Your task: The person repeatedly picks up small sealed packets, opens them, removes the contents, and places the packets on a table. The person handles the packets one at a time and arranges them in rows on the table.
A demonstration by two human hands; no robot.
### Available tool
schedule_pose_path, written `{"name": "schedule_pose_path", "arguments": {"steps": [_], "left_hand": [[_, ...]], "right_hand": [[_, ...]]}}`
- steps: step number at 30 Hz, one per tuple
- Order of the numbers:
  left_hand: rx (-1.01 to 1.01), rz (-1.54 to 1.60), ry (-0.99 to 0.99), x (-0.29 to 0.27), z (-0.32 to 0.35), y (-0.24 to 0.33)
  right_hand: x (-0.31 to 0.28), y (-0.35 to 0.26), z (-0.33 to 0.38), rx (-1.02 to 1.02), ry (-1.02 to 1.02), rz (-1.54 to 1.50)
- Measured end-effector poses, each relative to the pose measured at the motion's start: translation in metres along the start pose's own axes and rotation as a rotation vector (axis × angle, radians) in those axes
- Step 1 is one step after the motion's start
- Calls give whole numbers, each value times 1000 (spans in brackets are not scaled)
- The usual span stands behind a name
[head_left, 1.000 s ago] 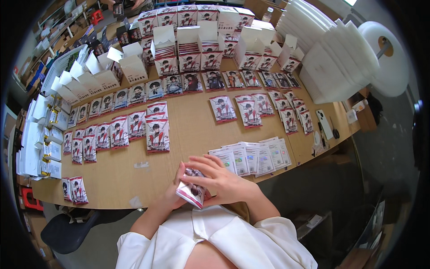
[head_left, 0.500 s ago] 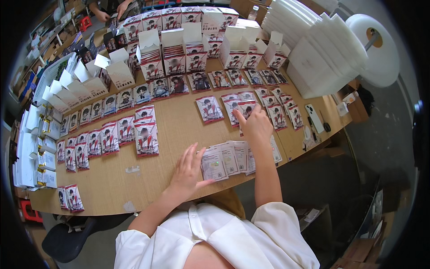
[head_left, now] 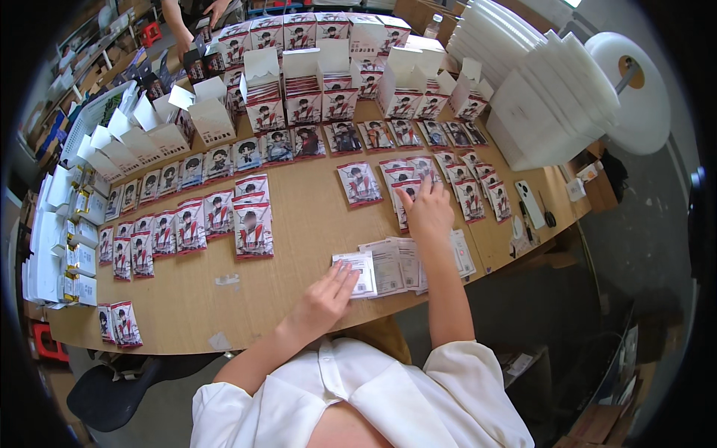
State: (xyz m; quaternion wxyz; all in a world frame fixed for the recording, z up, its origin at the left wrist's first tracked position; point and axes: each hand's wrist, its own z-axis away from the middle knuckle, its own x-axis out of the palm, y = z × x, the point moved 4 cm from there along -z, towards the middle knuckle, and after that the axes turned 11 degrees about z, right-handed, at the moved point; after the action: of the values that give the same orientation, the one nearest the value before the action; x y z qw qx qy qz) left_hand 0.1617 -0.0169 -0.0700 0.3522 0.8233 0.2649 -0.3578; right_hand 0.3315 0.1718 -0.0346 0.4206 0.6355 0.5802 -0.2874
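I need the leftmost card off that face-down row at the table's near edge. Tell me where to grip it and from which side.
Judging by its pose, take the leftmost card by its free left edge, coming from the left. It lies flat, its right side meets the next card, and the left hand already touches its near corner.

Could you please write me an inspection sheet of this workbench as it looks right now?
Surface: wooden table, mostly covered, with a bare patch near the front edge.
Job's things: fanned row of face-down card packs at the front; face-up card packs laid out in rows further back.
Clutter: open white boxes along the back, stacked white trays, a phone.
Hands: left hand flat on the left end of the fanned row; right hand reaching onto the face-up packs.
Cables: nothing seen.
Surroundings: large white roll at the right, another person's arm at the far end, black chair below the table.
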Motion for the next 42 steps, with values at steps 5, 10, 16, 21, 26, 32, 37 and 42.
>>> {"name": "schedule_pose_path", "arguments": {"steps": [5,10,16,21,26,32,37,42], "left_hand": [[-826,1182,596,-24,34,-34],[-829,1664,773,-42,27,-43],[-277,24,230,-93,10,-10],[-521,496,321,-86,36,-28],[-692,958,278,-91,48,-36],[-504,65,277,-90,32,-21],[-460,146,414,-80,36,-25],[-407,207,447,-85,38,-28]], "right_hand": [[-66,-20,32,-290,-195,-1115],[-69,-69,83,-149,-827,-1776],[-62,-84,92,-69,-962,-1817],[-97,-89,80,-290,-388,-1581],[-106,-89,86,-549,-316,-1381],[-98,-100,94,-360,-241,-1353],[-97,-103,97,-244,-529,-1482],[-102,-104,97,-145,-628,-1643]]}}
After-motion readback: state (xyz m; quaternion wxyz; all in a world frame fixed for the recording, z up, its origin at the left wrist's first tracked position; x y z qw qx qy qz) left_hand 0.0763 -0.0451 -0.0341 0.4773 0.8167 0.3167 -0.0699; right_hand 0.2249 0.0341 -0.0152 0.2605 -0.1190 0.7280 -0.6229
